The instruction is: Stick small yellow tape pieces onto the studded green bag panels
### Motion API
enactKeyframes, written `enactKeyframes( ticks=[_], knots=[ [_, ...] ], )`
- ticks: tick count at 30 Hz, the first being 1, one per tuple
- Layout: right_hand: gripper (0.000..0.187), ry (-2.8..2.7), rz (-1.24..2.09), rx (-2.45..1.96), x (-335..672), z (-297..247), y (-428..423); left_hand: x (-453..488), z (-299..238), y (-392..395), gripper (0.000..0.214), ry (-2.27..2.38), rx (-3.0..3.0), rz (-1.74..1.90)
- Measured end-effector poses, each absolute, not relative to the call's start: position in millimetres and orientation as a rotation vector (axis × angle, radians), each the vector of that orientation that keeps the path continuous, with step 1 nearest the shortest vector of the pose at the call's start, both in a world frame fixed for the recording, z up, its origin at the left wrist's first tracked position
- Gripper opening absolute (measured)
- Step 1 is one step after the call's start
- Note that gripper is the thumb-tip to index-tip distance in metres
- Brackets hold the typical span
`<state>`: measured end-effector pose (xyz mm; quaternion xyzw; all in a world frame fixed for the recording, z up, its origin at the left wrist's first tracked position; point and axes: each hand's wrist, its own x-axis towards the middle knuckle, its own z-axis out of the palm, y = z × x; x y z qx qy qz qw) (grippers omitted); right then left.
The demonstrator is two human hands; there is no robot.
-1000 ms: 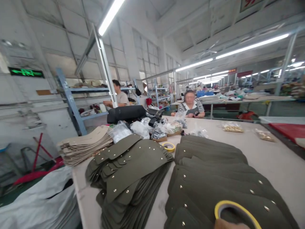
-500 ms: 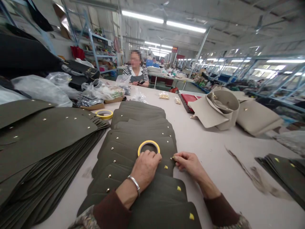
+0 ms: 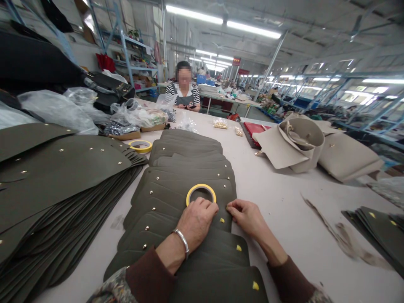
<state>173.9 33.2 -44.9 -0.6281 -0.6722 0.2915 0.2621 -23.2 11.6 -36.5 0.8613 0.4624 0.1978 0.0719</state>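
A roll of yellow tape [image 3: 201, 187] is in my left hand [image 3: 197, 221], whose fingers close on its near rim above a row of overlapping dark olive panels [image 3: 179, 185]. My right hand [image 3: 248, 216] is closed in a pinch at the right edge of one panel, thumb and forefinger pressed together over the spot of a metal stud. The bit of yellow tape at these fingertips is now hidden by them. Small yellow tape pieces [image 3: 239, 248] sit along the right edge of the nearer panels. Metal studs [image 3: 147, 228] show along the left side.
More olive panels [image 3: 72, 176] with studs are fanned out at left, near a second tape roll [image 3: 140, 146]. Beige bag parts [image 3: 293, 145] lie at right, and small bags of gold hardware [image 3: 220, 123] farther back. A person [image 3: 184, 90] sits across the table [image 3: 277, 210].
My right fingertips have moved slightly left onto the panel edge, covering the stud and the yellow tape bit that showed before. The left hand still holds the roll. The view has shifted slightly.
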Motion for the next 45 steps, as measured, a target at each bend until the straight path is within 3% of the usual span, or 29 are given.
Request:
enactKeyframes(
  ticks=[4, 8, 16, 25, 31, 38, 45],
  knots=[
    [0.022, -1.715, 0.8, -1.732, 182, -46, 30, -25, -37, 14, 0.013, 1.425, 2.619, 0.603],
    [0.025, -1.536, 1.041, -1.632, 192, -51, 25, -26, -37, 17, 0.015, 1.421, 2.644, 0.625],
    [0.019, -1.956, 0.606, -1.572, 183, -49, 20, -29, -34, 11, 0.017, 1.281, 2.626, 0.682],
    [0.014, -2.171, 0.775, -1.435, 185, -35, 14, -35, -38, 11, 0.021, 1.105, 2.535, 1.068],
    [0.016, -1.897, 0.552, -1.145, 173, -32, 8, -36, -38, 12, 0.043, 1.151, 2.57, 0.975],
    [0.018, -2.051, 0.37, -0.936, 157, -34, 4, -31, -39, 8, 0.036, 1.184, 2.555, 0.848],
    [0.014, -2.028, 0.183, -1.014, 152, -42, 2, -32, -36, 9, 0.014, 1.165, 2.558, 0.78]
  ],
)
